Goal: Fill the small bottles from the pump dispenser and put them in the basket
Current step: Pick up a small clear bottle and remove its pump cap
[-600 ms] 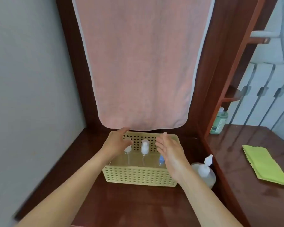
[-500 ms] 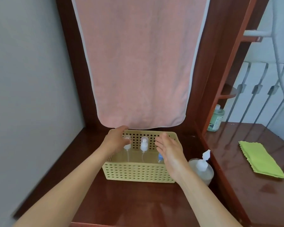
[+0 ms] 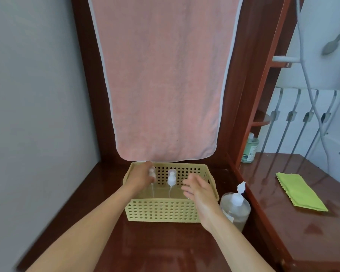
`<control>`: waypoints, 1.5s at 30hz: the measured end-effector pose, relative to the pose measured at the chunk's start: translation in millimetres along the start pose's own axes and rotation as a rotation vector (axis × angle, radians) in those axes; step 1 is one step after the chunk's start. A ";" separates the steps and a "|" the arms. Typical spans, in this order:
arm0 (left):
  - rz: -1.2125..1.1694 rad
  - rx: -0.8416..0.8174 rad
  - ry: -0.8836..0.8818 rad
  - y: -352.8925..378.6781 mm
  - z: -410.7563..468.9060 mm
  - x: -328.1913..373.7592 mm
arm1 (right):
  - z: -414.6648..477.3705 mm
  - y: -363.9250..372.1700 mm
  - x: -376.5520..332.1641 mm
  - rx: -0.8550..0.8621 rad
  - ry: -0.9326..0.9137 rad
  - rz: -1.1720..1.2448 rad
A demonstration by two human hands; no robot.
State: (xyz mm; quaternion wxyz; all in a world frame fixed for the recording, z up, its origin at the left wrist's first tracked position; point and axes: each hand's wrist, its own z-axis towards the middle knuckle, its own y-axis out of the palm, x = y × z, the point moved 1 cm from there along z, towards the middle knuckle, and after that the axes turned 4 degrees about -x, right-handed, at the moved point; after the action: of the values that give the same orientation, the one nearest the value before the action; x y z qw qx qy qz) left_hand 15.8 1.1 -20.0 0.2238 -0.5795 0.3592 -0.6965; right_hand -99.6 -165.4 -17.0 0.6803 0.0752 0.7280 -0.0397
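A yellow perforated basket [image 3: 165, 212] stands on the dark wooden shelf under a hanging towel. Two clear small bottles with white pump caps stand inside it, the left bottle [image 3: 152, 172] and the middle bottle [image 3: 171, 178]. My left hand [image 3: 140, 177] is at the left bottle's top, its fingers curled round the cap; the hand is blurred. Over the basket's right end my right hand [image 3: 200, 191] hovers with relaxed fingers, holding nothing and covering what lies below it. The big clear pump dispenser [image 3: 236, 208] stands just right of the basket.
A pink towel [image 3: 165, 79] hangs close behind the basket. A grey wall [image 3: 37, 114] closes the left side and a wooden post [image 3: 241, 107] the right. On the right counter lie a green cloth [image 3: 300, 193] and a green-labelled bottle [image 3: 250, 148].
My view has shifted a little. My right hand has sunk slightly over the basket's right end and now hides the blue-capped bottle seen there before. My left hand stays at the left bottle.
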 end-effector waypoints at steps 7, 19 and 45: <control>-0.048 0.140 0.090 -52.0 -29.0 28.3 | -12.5 13.3 -11.4 0.008 -0.152 -0.147; -0.408 -0.131 0.311 -51.3 -121.3 77.0 | -50.4 27.9 -6.2 -0.284 -0.334 -0.277; -0.042 0.005 -0.014 67.9 -125.1 -64.6 | -86.1 -10.5 78.6 -0.135 -0.075 -0.183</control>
State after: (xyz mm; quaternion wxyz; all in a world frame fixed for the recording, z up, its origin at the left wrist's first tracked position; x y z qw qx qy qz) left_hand -97.7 34.7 -122.1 0.2130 -0.5913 0.3438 -0.6977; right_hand -191.1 -157.6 -89.7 0.7041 -0.0391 0.7069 -0.0551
